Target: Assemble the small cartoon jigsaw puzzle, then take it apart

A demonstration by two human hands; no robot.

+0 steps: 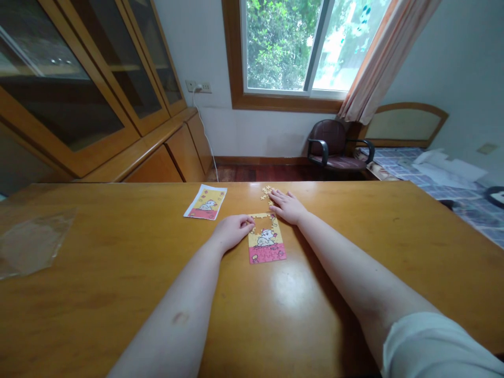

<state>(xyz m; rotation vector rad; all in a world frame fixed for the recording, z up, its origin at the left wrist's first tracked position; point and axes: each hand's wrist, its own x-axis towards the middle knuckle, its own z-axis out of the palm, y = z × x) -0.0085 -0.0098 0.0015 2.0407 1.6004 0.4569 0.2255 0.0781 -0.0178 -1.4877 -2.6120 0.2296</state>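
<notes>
Two hands: left grip [232,229] unclear at one puzzle [268,247], right grip [289,207] released on perhaps six pieces [266,191].

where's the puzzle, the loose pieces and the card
puzzle [266,240]: head view, on the cartoon animal at its middle
loose pieces [265,191]: head view, on the middle of the small heap beyond the puzzle's far edge
card [205,202]: head view, on the printed picture at its middle

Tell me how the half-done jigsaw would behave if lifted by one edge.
Probably floppy: the jigsaw is many small thin pieces, so it would likely sag and break apart. Its unfilled top looks weakest. Likely very light.
</notes>
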